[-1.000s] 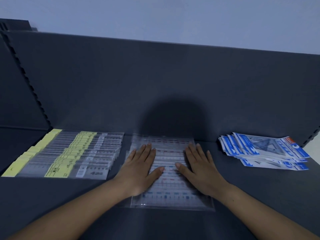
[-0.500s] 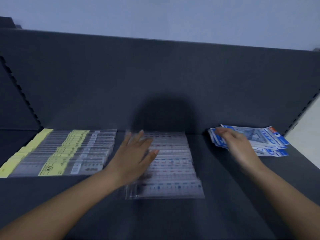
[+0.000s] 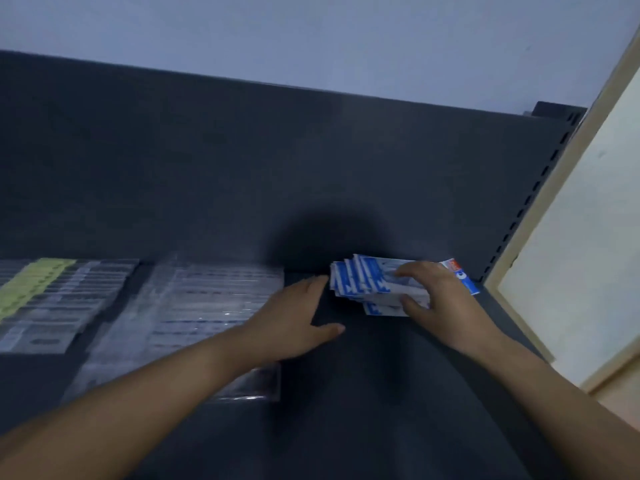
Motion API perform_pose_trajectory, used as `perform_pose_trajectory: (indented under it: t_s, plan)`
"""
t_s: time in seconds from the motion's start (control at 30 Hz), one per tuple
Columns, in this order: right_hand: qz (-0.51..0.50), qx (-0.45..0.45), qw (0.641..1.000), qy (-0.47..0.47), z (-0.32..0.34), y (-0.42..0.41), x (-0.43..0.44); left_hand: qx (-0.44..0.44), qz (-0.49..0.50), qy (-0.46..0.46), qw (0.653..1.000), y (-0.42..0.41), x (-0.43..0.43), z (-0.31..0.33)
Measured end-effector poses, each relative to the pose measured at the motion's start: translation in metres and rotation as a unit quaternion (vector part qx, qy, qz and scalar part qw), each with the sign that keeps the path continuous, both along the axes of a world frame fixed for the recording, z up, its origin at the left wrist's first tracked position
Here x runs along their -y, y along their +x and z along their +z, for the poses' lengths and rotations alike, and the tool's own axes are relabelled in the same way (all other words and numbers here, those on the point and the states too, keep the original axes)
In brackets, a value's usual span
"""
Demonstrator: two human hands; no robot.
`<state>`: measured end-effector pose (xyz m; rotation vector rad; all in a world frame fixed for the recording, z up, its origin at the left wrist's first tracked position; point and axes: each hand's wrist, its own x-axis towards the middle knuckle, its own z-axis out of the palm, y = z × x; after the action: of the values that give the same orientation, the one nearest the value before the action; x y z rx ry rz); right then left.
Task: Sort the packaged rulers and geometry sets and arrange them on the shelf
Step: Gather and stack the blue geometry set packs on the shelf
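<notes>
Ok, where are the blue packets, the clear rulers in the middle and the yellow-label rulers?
blue packets [image 3: 353,284]: head view, blue-striped left end of the stack.
clear rulers [image 3: 214,299]: head view, middle of the top pack.
yellow-label rulers [image 3: 33,284]: head view, on the yellow labels.

Right hand [image 3: 434,296] gripped blue geometry-set stack [image 3: 360,282] at back of shelf [image 3: 381,410], thumb on near edge. Left hand [image 3: 298,320] flat, fingers straight, fingertips just beside stack's left edge. Clear ruler packs [image 3: 207,299] lay left of it; yellow-labelled packs [image 3: 41,292] farther left.

rulers [image 3: 214,299] left on shelf [image 3: 381,393], geometry sets [image 3: 367,282] right
</notes>
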<state>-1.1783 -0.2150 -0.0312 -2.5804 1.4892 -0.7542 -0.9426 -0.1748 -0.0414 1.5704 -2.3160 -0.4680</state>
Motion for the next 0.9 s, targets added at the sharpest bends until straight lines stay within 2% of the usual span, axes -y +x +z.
perform_pose_trajectory:
  t_s: [0.1, 0.17, 0.2, 0.23, 0.27, 0.33, 0.37, 0.5, 0.6, 0.67, 0.77, 0.9]
  plan:
    - [-0.030, -0.102, 0.994, 0.013, -0.006, -0.051, 0.026, -0.172, 0.064, 0.093, 0.979, -0.036, 0.021, 0.001]
    - [-0.081, -0.100, 0.991, 0.047, -0.015, -0.075, 0.046, -0.277, 0.127, 0.155, 0.940, -0.054, 0.037, -0.005]
    - [-0.112, -0.045, 0.989, 0.089, -0.020, -0.084, 0.055, -0.325, 0.172, 0.181, 0.912, -0.062, 0.044, -0.007]
    - [-0.128, 0.048, 0.980, 0.142, -0.021, -0.089, 0.061, -0.366, 0.218, 0.196, 0.884, -0.069, 0.050, -0.006]
    - [-0.139, 0.167, 0.955, 0.201, -0.020, -0.090, 0.063, -0.394, 0.257, 0.207, 0.858, -0.073, 0.055, -0.006]
    - [-0.168, 0.368, 0.853, 0.330, -0.017, -0.088, 0.066, -0.443, 0.297, 0.233, 0.813, -0.078, 0.067, -0.005]
    - [-0.179, 0.406, 0.814, 0.375, -0.014, -0.085, 0.066, -0.465, 0.301, 0.245, 0.795, -0.081, 0.070, -0.004]
    - [-0.203, 0.465, 0.748, 0.428, -0.010, -0.077, 0.070, -0.482, 0.318, 0.253, 0.776, -0.091, 0.079, -0.001]
    - [-0.215, 0.468, 0.721, 0.464, -0.008, -0.078, 0.076, -0.492, 0.318, 0.283, 0.759, -0.093, 0.085, 0.000]
    - [-0.215, 0.447, 0.726, 0.476, -0.009, -0.078, 0.081, -0.484, 0.332, 0.292, 0.755, -0.094, 0.089, 0.000]
    - [-0.200, 0.423, 0.742, 0.480, -0.009, -0.078, 0.087, -0.442, 0.341, 0.299, 0.774, -0.095, 0.095, -0.002]
    - [-0.186, 0.434, 0.734, 0.488, -0.007, -0.079, 0.091, -0.423, 0.323, 0.346, 0.772, -0.094, 0.098, 0.002]
